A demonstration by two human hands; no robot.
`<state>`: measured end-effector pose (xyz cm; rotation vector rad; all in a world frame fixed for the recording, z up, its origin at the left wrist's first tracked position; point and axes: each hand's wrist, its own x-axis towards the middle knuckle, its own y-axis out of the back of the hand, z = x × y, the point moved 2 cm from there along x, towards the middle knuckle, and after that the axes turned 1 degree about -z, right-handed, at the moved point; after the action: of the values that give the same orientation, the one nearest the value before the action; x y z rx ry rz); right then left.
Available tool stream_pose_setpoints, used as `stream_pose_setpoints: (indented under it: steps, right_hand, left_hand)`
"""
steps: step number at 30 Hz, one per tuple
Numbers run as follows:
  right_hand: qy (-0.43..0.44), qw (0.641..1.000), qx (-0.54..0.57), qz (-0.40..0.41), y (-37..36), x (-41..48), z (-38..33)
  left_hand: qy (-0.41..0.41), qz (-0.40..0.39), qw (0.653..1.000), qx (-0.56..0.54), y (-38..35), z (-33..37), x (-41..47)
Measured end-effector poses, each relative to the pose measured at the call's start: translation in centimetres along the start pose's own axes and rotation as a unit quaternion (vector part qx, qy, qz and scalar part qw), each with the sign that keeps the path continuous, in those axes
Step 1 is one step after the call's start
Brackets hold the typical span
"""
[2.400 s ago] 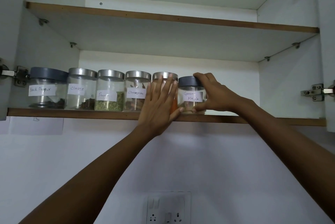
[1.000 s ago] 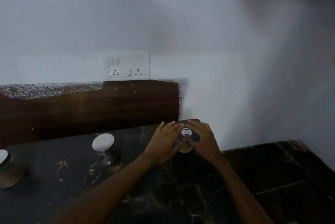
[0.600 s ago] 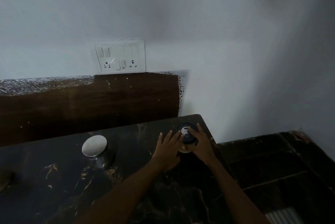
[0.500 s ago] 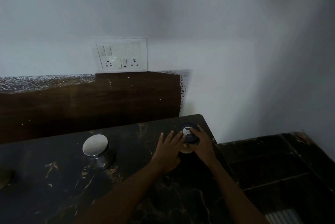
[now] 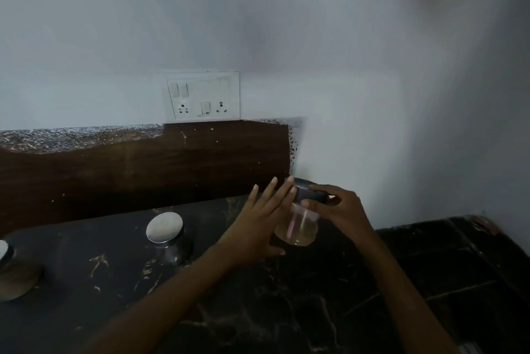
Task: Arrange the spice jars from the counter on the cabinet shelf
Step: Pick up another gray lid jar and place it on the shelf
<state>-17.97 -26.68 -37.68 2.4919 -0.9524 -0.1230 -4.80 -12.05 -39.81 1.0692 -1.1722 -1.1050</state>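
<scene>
Right hand [image 5: 341, 210] pinches the spice jar [image 5: 298, 229] by its dark lid [image 5: 311, 196]; left hand [image 5: 258, 224], flat, braces the side nearest it (a loose lid could drop the glass).

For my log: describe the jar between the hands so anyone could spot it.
Below the white switch plate, follow the dark counter to its right end. There the right hand grips a clear jar by its lid. Unlike the steel-lidded jar further left, its lid is dark.

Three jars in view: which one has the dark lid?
The tilted jar, gripped at its lid by the right hand, left hand flat against it. The middle jar and far-left jar have silver lids.
</scene>
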Motion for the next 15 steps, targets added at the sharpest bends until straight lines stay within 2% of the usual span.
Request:
stream_pose_setpoints:
  steps: [5, 8, 15]
  right_hand:
    - [0.062, 0.995, 0.07, -0.039, 1.6, -3.8, -6.8]
    - [0.079, 0.991, 0.081, -0.073, 2.1, -5.8, -9.6]
    - [0.124, 0.984, 0.059, -0.118, 1.7, -10.0, -13.5]
  left_hand:
    - [-0.051, 0.097, 0.989, -0.095, 6.6, 2.5, -4.2]
    - [-0.052, 0.127, 0.981, -0.134, 9.5, 4.0, -6.8]
    - [-0.034, 0.179, 0.976, -0.118, 13.8, 7.0, -11.6]
